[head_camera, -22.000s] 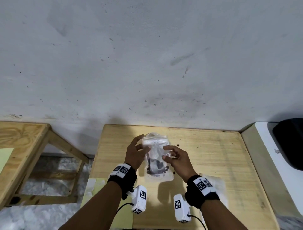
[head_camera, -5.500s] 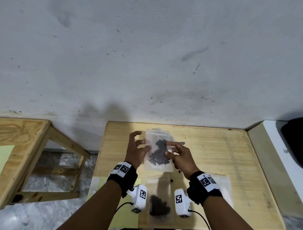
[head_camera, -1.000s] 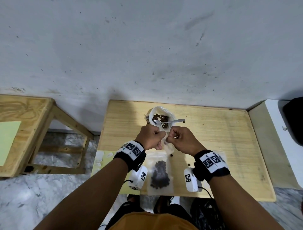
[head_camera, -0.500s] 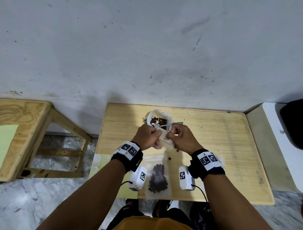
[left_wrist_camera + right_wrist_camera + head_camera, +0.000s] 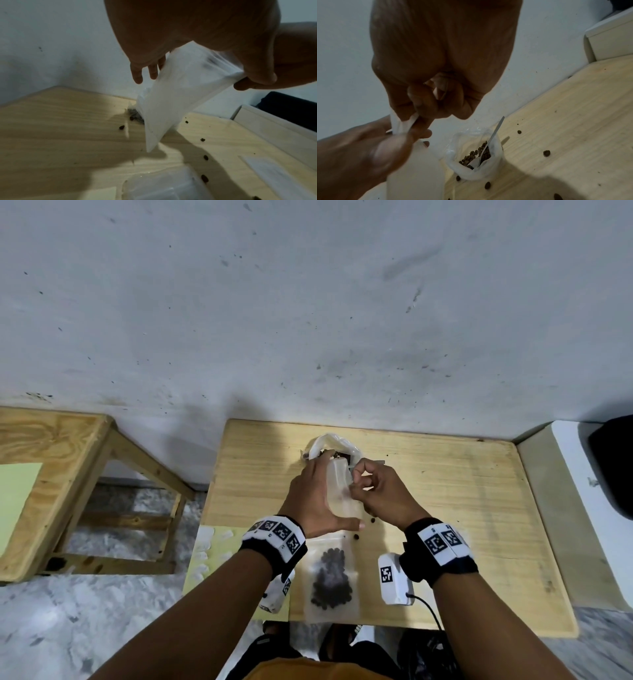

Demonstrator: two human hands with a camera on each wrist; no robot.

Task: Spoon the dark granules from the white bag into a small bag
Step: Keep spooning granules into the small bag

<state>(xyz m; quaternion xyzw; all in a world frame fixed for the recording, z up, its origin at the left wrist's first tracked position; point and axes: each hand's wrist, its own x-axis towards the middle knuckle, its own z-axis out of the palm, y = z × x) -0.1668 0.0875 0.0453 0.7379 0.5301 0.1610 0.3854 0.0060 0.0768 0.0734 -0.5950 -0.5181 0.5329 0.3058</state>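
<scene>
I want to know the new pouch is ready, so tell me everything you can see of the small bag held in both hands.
The small bag is a frosted, translucent plastic pouch that looks empty. It hangs off the table, tilted, its bottom corner pointing down. The left hand holds it by the side and the right hand pinches its top edge. It sits just in front of the open white bag.

Head camera is looking down from above the person, facing the wall, taking in the whole surface (image 5: pixel 445 508) and both forearms. Left wrist camera is sitting close under the left hand (image 5: pixel 188 27), looking along it over the surface toward the wall corner. Right wrist camera is looking the same way past the right hand (image 5: pixel 440 54), very near. All three are sharing the small bag (image 5: pixel 337 484) both hands are holding.
</scene>
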